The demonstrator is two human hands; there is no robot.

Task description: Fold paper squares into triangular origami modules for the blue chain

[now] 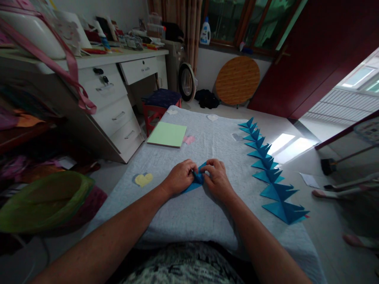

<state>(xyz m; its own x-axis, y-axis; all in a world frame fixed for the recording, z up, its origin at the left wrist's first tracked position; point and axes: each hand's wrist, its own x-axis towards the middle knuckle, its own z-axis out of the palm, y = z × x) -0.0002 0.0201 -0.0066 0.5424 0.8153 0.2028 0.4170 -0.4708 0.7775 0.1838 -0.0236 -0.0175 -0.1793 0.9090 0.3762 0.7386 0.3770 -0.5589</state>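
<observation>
A partly folded piece of blue origami paper (pixel 196 182) lies on the cloth-covered table, between my two hands. My left hand (pixel 182 176) pinches its left side, fingers curled. From the other side my right hand (pixel 217 176) grips the right part with thumb and fingers. The fingers cover some of the folds. Along the table's right edge runs a row of several folded blue paper pieces (pixel 266 167) with pointed tips. A stack of light green square paper (pixel 167 134) rests toward the far left of the table.
The table wears a pale cloth (pixel 213 142) with heart patches. On the left stand a white desk (pixel 118 114) with drawers and a green-lined bin (pixel 44 201). Behind are a red stool (pixel 161 103), a washing machine with its door open (pixel 187 82) and a round wooden board (pixel 237 80).
</observation>
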